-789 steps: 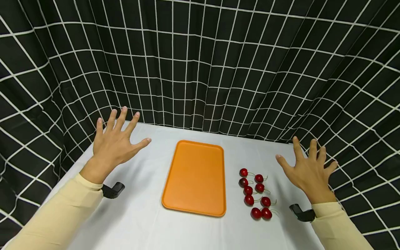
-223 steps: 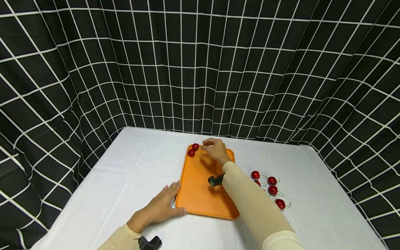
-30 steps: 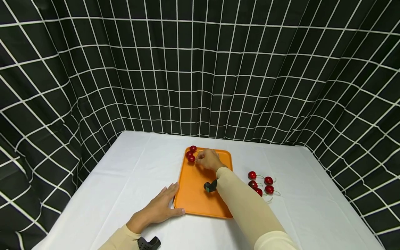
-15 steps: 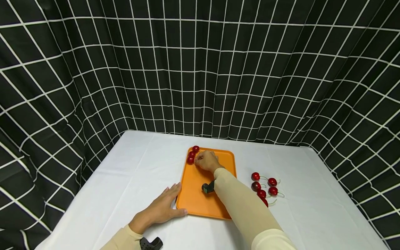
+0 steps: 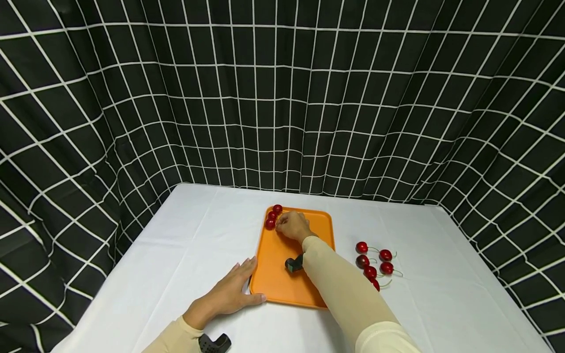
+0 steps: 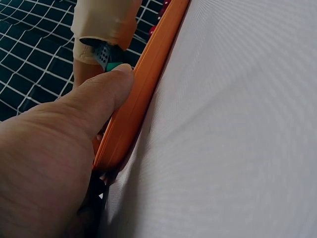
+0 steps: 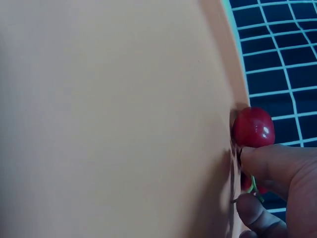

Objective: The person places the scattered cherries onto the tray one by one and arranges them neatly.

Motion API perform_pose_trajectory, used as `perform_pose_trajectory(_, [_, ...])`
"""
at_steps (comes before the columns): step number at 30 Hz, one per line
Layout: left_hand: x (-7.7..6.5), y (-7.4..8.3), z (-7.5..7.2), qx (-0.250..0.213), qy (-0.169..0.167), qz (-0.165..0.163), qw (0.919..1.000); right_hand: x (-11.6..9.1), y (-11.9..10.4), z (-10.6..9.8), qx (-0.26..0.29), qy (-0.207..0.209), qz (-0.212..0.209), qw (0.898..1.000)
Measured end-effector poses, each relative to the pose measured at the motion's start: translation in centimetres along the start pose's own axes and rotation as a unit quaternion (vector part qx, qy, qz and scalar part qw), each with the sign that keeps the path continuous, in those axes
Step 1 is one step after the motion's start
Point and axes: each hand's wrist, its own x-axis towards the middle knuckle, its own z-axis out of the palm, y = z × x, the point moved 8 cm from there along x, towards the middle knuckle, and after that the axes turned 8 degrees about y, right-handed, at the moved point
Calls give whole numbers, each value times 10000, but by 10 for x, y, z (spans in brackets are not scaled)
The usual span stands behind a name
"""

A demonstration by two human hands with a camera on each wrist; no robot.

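Thumb and fingertips of the right hand (image 5: pixel 293 225) crowd the nearest cherry (image 5: pixel 270 224), its stem between them, though whether they pinch it cannot be told. It sits third in a row at the far left corner of the orange tray (image 5: pixel 282 289), where a soft, low release (round fruit likely rolls) should serve best. The left hand (image 5: pixel 227 294), fingers extended, rests against the rim; more cherries (image 5: pixel 386 268) lie right on white cloth (image 5: pixel 441 294).
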Motion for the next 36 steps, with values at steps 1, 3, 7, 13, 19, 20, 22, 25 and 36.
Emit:
perform_pose_trajectory(1, [0, 0, 0, -7, 9, 1, 10000, 0, 0, 0, 20, -13, 3, 10000])
perform_pose_trajectory(3, [0, 1, 0, -37, 20, 13, 10000, -2, 2, -1, 58, -37, 13, 10000])
perform_pose_trajectory(7, [0, 4, 0, -77, 37, 35, 10000, -3, 4, -7, 5, -4, 9, 10000])
perform_pose_trajectory(13, [1, 5, 0, -20, 14, 33, 10000, -3, 4, -34, 367, 212, -116, 9990])
perform_pose_trajectory(19, [3, 6, -1, -79, -18, 75, 9999, -10, -7, -86, 1016, 574, -559, 9916])
perform_pose_trajectory(20, [3, 6, -1, -80, -8, 80, 9999, -12, -10, -96, 1114, 637, -656, 9896])
perform_pose_trajectory(22, [4, 6, -3, -56, 13, 90, 9999, -17, -16, -117, 1332, 754, -823, 9848])
perform_pose_trajectory(25, [4, 4, -5, -19, 56, 84, 9999, -26, -23, -145, 1701, 836, -1083, 9759])
perform_pose_trajectory(36, [-1, 3, -3, -103, -15, 25, 9999, -84, -28, -210, 1916, 1029, -1516, 9642])
